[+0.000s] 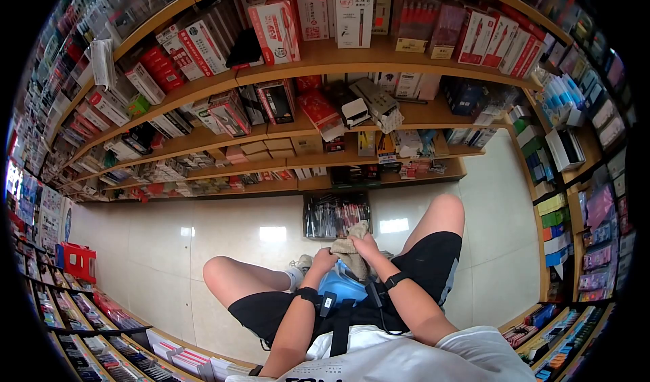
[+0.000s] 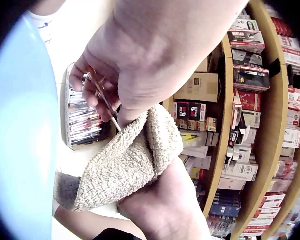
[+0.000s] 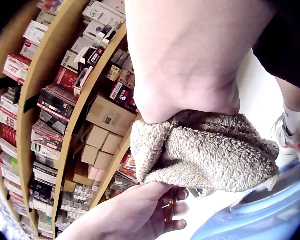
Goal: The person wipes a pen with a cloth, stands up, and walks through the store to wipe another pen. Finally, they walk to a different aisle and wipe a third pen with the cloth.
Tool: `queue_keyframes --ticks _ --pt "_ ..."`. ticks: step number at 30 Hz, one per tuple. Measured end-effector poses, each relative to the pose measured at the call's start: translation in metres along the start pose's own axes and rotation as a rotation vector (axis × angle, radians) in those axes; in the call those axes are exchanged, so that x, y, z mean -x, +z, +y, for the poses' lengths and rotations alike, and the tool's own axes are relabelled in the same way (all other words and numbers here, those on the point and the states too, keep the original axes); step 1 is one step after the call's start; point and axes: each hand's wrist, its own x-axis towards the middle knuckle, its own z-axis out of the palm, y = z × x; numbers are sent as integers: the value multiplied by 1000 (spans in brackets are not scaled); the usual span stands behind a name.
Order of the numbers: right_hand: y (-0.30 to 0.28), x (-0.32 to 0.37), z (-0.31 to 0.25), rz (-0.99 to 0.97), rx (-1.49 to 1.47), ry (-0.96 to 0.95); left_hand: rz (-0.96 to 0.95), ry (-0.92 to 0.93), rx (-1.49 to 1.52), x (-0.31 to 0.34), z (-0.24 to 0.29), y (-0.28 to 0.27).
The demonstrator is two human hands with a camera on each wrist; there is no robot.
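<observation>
Towel over glossy floor; shelves beyond

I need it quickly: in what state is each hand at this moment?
Left hand: closed, holding a pen.
Right hand: closed, holding a cloth.

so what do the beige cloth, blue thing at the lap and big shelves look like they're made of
Beige cloth: soft, matt, terry-like fabric, by its nubbly pile; cotton or synthetic can't be told.
Blue thing: probably plastic, smooth and slightly shiny, with rounded edges and pale highlights.
Big shelves: wood or wood-look laminate, smooth, from the even honey-brown colour.
</observation>
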Motion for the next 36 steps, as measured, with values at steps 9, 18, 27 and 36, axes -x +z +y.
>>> queue_keyframes --ticks 9,18,27,36 --pt "-9 23 -45 117 125 20 -76 46 86 0 0 2" --pt "-2 -27 12 327 -256 -14 -262 -30 395 22 34 -1" --pt "-17 8 -46 -187 -863 246 -291 37 744 39 70 -5" --pt "-20 15 -40 -154 -731 113 -374 40 568 38 69 -15"
